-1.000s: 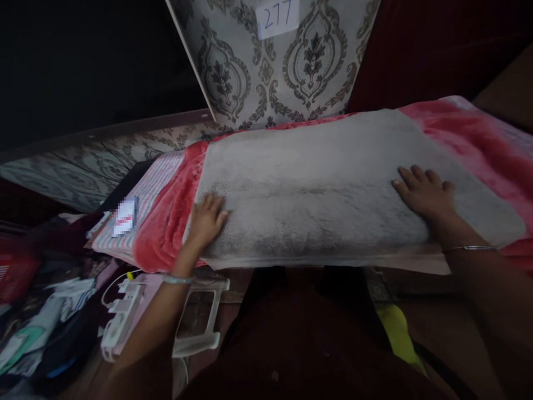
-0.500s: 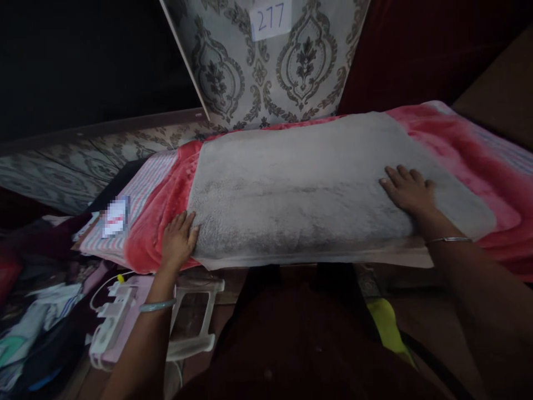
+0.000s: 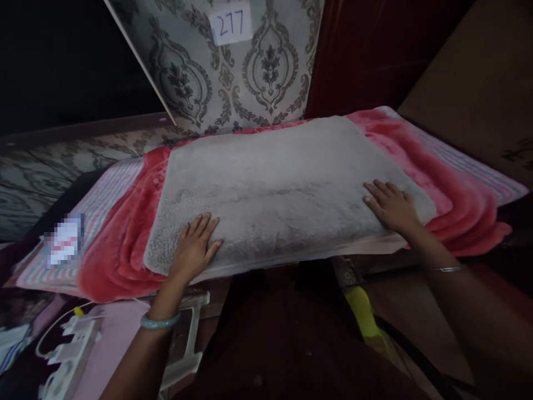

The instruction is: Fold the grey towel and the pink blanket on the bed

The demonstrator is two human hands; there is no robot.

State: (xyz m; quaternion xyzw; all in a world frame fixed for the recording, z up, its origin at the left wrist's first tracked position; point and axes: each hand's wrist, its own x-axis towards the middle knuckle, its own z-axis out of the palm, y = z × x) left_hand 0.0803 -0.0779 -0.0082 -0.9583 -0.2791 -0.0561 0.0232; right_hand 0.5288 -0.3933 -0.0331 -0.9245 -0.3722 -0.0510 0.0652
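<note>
A grey plush mat (image 3: 266,183) lies spread over a red and pink fleece blanket (image 3: 120,244). On the mat's near left part rests my left hand (image 3: 195,247), palm down with the fingers apart. Toward the mat's right end my right hand (image 3: 391,205) is flat too, fingers spread. Neither hand grips anything. Beneath the blanket a striped cloth (image 3: 106,191) shows at the left end, and striped fabric shows at the right as well.
A white power strip (image 3: 70,355) with cords is at the lower left, beside a white plastic frame (image 3: 189,339). A blurred white packet (image 3: 64,241) lies on the striped cloth. Behind are patterned wallpaper (image 3: 225,78), a dark screen (image 3: 62,61) and a cardboard box (image 3: 483,100).
My left hand has moved from the mat's left edge onto the mat. My right hand stays flat near the right end. The view has shifted to the right.
</note>
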